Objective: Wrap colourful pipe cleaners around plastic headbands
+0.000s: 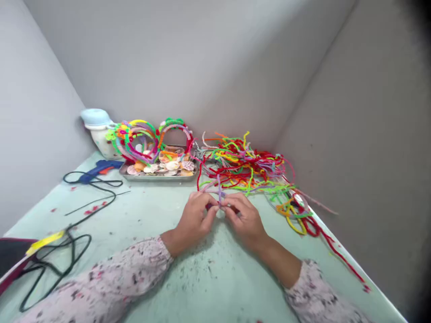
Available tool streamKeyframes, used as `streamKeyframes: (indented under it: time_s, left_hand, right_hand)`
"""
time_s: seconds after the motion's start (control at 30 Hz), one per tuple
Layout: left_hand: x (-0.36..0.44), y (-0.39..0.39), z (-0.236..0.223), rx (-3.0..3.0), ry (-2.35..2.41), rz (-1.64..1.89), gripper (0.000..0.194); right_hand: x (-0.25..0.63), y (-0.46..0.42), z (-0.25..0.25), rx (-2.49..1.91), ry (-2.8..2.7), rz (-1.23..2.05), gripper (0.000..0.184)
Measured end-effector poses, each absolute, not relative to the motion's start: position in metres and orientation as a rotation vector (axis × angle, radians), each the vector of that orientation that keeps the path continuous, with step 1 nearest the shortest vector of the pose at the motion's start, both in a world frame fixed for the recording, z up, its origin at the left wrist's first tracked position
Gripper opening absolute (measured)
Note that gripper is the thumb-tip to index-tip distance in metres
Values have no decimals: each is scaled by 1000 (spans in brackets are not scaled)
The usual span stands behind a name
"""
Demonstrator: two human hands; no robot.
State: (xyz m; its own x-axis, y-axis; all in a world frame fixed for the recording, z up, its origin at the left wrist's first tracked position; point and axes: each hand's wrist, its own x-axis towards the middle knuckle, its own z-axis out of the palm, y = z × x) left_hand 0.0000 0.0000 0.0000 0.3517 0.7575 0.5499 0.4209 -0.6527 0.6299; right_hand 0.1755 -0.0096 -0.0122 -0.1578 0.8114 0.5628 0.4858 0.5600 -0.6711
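My left hand [193,220] and my right hand [244,220] meet at the middle of the mint-green table [215,273]. Their fingertips pinch a lilac pipe cleaner [219,190], which stands upright from between them. A small dark red piece shows at the left fingertips, partly hidden. Just beyond the hands lies a tangled heap of multicoloured pipe cleaners [245,168]. Its red and yellow strands [296,222] trail towards the table's right edge.
Pipe-cleaner loops [151,132] lean behind a metal tray [158,178] of seashells [171,165]. A blue glue gun [97,171] with black cord [89,197] sits left, near a white lidded container [99,125]. Grey walls bound the table's back and sides.
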Motion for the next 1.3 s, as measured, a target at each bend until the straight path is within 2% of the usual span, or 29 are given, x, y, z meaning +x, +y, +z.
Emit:
streamKeyframes:
  time_s: [0.83, 1.3]
  left_hand:
    - [1, 0, 3, 2285, 1060, 1220, 7]
    - [2, -1, 7, 2311, 1074, 1218, 8]
  right_hand:
    - [176, -13, -8, -1120, -1844, 470, 11]
    - [176, -12, -13, -1110, -1750, 610, 15]
